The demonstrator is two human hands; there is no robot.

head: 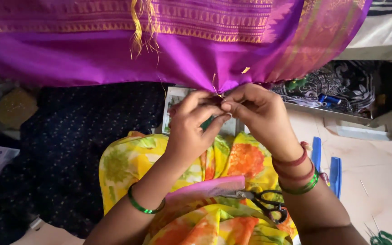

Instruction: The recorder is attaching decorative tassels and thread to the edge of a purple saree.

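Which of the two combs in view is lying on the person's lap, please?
The pink comb, resting on the yellow floral cloth beside the scissors; the blue comb lies off the lap, on the pale surface.

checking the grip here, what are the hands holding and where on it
Both the left hand and the right hand pinch the lower edge of the purple cloth, fingertips meeting at one spot on the hem. Any thread or needle there is too small to tell.

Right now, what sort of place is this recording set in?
Probably a home sewing or tailoring spot, worked on the floor. Both hands pinch the edge of a purple cloth with gold borders; scissors and a pink comb lie on the lap.
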